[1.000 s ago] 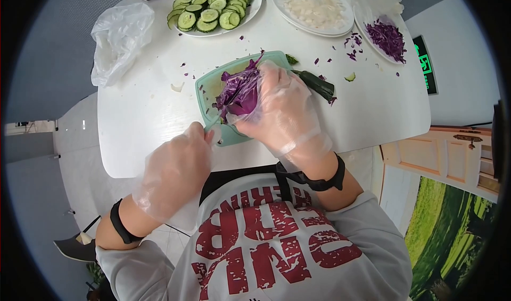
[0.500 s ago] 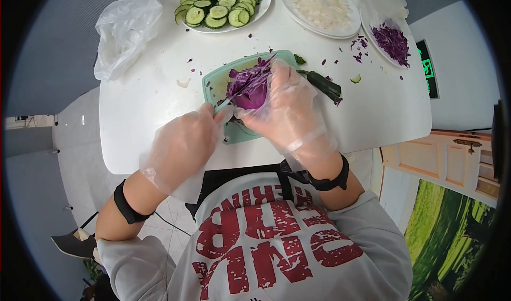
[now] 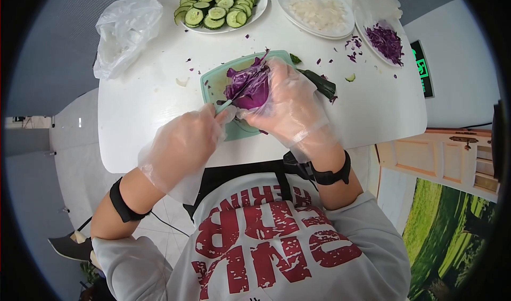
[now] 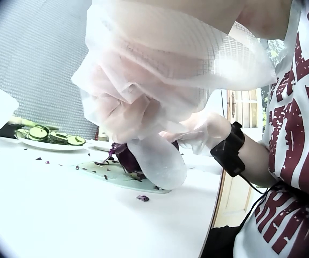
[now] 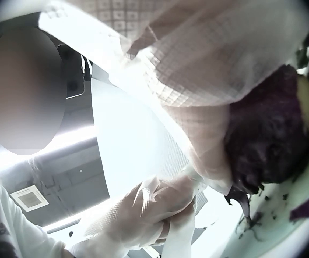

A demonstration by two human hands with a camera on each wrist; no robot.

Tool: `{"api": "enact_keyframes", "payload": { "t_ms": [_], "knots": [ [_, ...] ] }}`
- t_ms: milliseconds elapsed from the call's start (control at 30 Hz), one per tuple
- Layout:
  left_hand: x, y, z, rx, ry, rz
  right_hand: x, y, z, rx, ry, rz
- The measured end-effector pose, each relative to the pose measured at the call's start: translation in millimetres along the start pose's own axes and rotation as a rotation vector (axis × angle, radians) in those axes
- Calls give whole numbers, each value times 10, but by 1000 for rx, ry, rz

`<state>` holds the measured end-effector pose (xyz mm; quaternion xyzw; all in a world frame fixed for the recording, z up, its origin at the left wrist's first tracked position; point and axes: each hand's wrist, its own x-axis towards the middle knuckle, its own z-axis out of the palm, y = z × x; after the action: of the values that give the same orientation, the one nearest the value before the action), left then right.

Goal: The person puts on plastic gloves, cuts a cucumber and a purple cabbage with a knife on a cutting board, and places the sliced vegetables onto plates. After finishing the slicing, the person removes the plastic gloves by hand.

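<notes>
A piece of purple cabbage (image 3: 255,94) sits on a pale green cutting board (image 3: 212,83), loose shreds lying over its far side. My gloved right hand (image 3: 295,101) grips the cabbage from the right, thumb on the near side and fingers over the top. In my gloved left hand (image 3: 183,141) is a knife (image 3: 224,106) with a light green handle, its narrow blade angled across the cabbage's left side. The right wrist view shows the cabbage (image 5: 270,134) dark beneath the right hand's fingers. The left wrist view hides the knife behind the loose glove.
Sliced cucumbers (image 3: 215,11), chopped white pieces (image 3: 319,13) and shredded cabbage (image 3: 386,43) lie on plates along the far side. A cucumber piece (image 3: 318,84) lies right of the board. A crumpled plastic bag (image 3: 125,35) is at the far left. Purple scraps dot the white table (image 3: 143,120).
My left hand has moved up and to the right, bringing the knife from the cabbage's lower left onto its left side. My right hand keeps its hold, shifted slightly right in view.
</notes>
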<state>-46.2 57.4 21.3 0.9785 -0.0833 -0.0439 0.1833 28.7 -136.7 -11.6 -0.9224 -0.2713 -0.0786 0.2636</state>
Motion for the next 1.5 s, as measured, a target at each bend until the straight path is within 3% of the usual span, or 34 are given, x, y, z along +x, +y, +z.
{"api": "enact_keyframes", "payload": {
  "t_ms": [100, 200, 367, 867, 967, 1200, 1500],
  "knots": [
    [-68, 57, -20, 24, -22, -48, 18, 4, -46, 77, -9, -13],
    [-132, 68, -22, 46, -30, -125, 37, -14, -60, 90, -164, 131],
    [-54, -32, 36, 70, 2, -50, 42, 32, -1, 113, -85, 6],
    [175, -265, 83, -194, -55, 51, 60, -9, -17, 9, -76, 28],
    [174, -267, 71, -264, -127, -11, 61, -50, -78, 46, -124, 79],
    [114, -192, 20, -151, -74, 78, 62, 66, -120, 113, -193, 108],
    [25, -147, -2, -31, -79, -3, 68, 68, -121, 98, -199, 79]
  ]
}}
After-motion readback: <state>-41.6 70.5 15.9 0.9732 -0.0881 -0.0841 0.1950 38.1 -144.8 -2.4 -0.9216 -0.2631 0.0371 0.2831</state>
